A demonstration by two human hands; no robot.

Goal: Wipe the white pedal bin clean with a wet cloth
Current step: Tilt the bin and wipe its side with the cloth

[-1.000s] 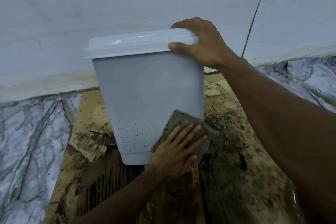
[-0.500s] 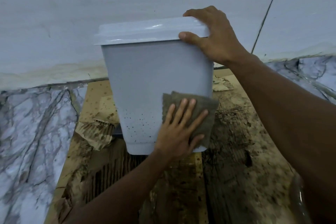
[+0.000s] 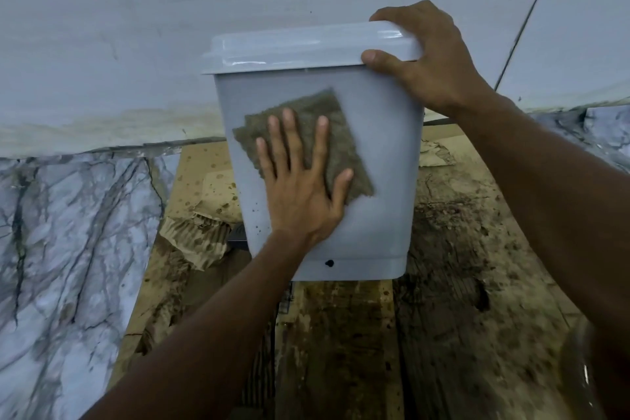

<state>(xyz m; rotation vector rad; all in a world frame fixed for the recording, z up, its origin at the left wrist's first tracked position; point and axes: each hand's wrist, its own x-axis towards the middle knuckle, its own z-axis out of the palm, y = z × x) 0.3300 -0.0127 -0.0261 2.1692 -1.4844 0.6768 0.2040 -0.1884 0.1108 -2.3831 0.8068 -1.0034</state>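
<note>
The white pedal bin [image 3: 381, 153] stands upright on dirty cardboard, its lid closed. My right hand [image 3: 433, 61] grips the lid's right corner, thumb on the front edge. My left hand [image 3: 300, 187] lies flat with fingers spread on a grey-brown wet cloth [image 3: 344, 150], pressing it against the bin's front wall, upper left of centre. A few dark specks remain low on the left of the wall, and one black spot [image 3: 329, 263] sits on the base band.
Soiled, torn cardboard [image 3: 453, 283] covers the floor under the bin. Marble floor [image 3: 68, 249] lies to the left and far right. A pale wall [image 3: 136, 27] rises right behind the bin. A dark pedal part [image 3: 237, 237] pokes out at the bin's lower left.
My left hand has slid the cloth from the bin's lower right corner up and left across the front wall. Most specks there are gone. The right hand keeps its hold on the lid.
</note>
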